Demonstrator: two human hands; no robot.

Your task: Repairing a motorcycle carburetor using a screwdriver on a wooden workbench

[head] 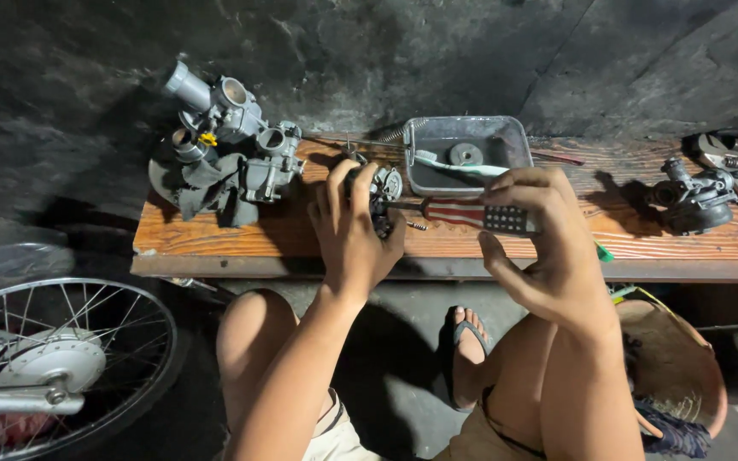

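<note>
Steadying a small grey metal carburettor part (pixel 377 192) on the worn wooden bench (pixel 215 235), the left hand (pixel 352 235) wraps over it near the front edge — a clamp, apparently, so it cannot turn. Right hand (pixel 548 248) is closed around the striped red-and-white handle of a screwdriver (pixel 471 213), shaft lying level with its tip at the part. Grey plastic tray (pixel 506 141) sits just behind, along the back edge; a cluster of grey carburettors (pixel 224 141) stands at the left end, another (pixel 689 196) toward the right.
</note>
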